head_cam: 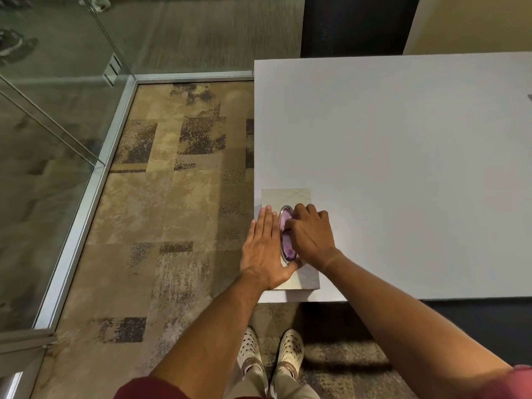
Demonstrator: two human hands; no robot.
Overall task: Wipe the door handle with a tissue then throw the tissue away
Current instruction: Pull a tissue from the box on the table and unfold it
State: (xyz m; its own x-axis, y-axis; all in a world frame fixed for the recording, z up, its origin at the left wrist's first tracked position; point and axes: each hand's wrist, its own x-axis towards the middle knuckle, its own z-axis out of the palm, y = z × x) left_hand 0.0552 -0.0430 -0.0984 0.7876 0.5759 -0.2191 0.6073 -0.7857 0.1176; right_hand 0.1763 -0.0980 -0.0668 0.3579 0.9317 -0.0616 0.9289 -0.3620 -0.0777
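Both hands on a tissue box at the near left corner of a white table.

Left hand laid flat, fingers straight and pressed together, palm down along the box's left side, fingertips pointing away from the body. Just right of it, right hand with fingers curled down into the oval opening, pinching the purple tissue there; exact finger grip hidden under the knuckles. Opening rimmed in silver, long axis running away from the body, same as the box's own long axis. Beyond the hands, bare white tabletop stretching ahead and to the right. Left of the left hand, patterned brown carpet, then a metal-framed glass wall. Below the forearms, two pale perforated clogs on the carpet. Door handle not discernible.
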